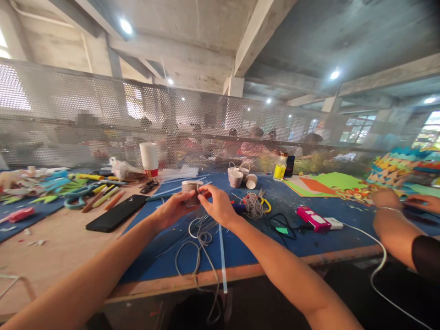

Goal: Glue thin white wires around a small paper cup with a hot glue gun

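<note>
My left hand is wrapped round a small paper cup whose side is covered in greyish cord. At the cup's right side, my right hand has its fingers pinched together against the wall, where the cord seems to be; the fingertips partly hide it. Loose loops of grey cord trail from below my hands over the blue mat and past the table's front edge. Right of my right hand lies a tangled bundle of grey cord beside yellow-handled scissors.
Behind my hands stand several small cups, one tipped over. A black phone and pens lie left; a stack of white cups and a yellow-labelled bottle stand farther back. A pink device and another person's arm are right.
</note>
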Demonstrator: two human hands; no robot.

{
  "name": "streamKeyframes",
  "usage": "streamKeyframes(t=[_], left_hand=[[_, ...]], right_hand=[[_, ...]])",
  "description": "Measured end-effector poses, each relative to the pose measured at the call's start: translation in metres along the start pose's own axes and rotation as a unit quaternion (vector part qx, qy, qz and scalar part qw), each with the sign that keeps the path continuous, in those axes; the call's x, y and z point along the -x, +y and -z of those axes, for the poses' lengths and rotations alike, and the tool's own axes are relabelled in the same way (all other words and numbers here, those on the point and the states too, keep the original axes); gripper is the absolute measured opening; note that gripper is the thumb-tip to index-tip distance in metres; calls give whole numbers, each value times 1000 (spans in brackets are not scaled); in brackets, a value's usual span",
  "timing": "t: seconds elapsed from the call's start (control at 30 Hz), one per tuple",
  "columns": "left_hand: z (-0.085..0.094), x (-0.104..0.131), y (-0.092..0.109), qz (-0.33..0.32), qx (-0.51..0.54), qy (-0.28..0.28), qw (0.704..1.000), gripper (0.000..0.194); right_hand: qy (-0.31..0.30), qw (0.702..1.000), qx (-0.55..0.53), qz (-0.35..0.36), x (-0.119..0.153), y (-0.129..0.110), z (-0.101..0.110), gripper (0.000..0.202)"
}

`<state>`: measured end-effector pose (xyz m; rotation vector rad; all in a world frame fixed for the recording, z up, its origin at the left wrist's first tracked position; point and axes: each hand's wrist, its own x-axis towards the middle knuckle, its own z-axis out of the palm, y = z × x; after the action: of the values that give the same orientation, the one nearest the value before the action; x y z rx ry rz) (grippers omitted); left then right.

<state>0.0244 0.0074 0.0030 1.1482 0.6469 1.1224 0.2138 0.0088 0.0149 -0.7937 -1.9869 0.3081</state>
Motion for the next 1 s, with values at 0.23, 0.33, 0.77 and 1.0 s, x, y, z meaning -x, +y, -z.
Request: streamKeyframes(t=[0.23,0.33,0.77,1.0], left_hand=[[-1,0,-1,-22,-19,2,1000,28],[0,-1,-2,-21,-23,11,999,29],[-3,-3,2,-1,20,87,996,26],[-3,-1,2,1,8,93,996,25]], right_hand=[[-20,977,173,124,8,-12,5,32],[-38,979,162,116,9,-11,4,38],[-44,987,150,26,0,5,32,24],[-241,907,327,-109,16,32,80,25]])
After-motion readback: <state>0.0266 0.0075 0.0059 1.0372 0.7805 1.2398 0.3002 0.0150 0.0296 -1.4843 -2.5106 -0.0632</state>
